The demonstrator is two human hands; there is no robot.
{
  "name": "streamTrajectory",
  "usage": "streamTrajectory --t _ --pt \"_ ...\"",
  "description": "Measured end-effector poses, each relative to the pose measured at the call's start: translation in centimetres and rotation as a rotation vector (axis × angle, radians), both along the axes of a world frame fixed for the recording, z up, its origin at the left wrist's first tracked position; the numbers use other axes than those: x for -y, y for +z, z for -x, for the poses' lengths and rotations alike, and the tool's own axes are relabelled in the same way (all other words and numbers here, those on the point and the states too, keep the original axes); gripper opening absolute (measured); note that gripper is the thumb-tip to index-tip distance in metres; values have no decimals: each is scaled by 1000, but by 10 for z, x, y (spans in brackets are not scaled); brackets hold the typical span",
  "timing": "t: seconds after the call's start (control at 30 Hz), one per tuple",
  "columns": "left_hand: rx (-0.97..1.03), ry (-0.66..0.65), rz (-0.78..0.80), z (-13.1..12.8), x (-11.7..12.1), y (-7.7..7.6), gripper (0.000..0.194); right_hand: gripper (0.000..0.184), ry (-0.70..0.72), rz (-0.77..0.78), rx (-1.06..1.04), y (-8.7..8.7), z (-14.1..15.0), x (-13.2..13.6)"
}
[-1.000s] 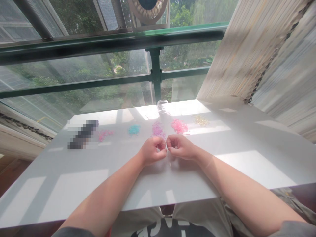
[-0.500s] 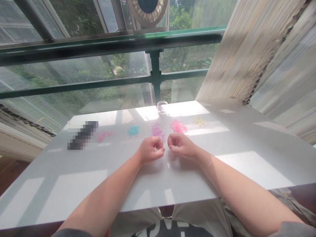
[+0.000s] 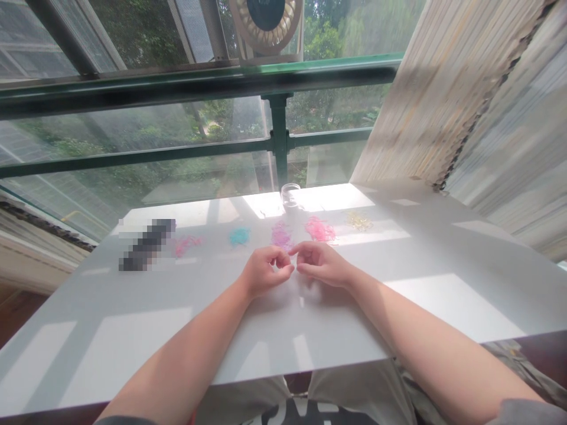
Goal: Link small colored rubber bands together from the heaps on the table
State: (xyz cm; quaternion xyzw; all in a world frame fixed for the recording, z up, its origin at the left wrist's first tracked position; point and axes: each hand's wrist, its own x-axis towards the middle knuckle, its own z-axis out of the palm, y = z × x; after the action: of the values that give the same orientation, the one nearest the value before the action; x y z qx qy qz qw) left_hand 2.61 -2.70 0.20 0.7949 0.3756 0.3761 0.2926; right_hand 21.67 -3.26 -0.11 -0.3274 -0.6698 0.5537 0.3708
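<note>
My left hand (image 3: 269,271) is over the middle of the white table (image 3: 212,348), its thumb and fingertips pressed together. Whatever is in that pinch is too small to make out. Close beside it, my right hand (image 3: 322,265) has its index finger stretched forward, apart from the thumb, with nothing visible between them. Just beyond the fingertips lies a pile of purple strands (image 3: 280,232) that look like tiny rubber bands. A bright pink pile (image 3: 319,228) sits behind my right hand.
Similar little piles lie in a row: teal (image 3: 240,236), pink (image 3: 186,244) and yellow (image 3: 360,222). A clear round container (image 3: 290,195) stands at the table's back edge. A blurred dark object (image 3: 148,243) is at left. Behind are a green railing (image 3: 177,82), a fan (image 3: 267,23) and a curtain (image 3: 434,88).
My right index finger has stretched forward and left, away from the thumb. A thin line between the hands no longer shows. My left hand keeps its pinch.
</note>
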Motion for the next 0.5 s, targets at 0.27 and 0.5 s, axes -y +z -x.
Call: streamTrajectory --t 0.27,0.5 --pt "-33 -23 -9 -3 1 0 10 9 -35 -44 48 1 2 1" --pt "-59 -80 -23 -4 4 2 7 8 -33 -103 125 3 0 3"
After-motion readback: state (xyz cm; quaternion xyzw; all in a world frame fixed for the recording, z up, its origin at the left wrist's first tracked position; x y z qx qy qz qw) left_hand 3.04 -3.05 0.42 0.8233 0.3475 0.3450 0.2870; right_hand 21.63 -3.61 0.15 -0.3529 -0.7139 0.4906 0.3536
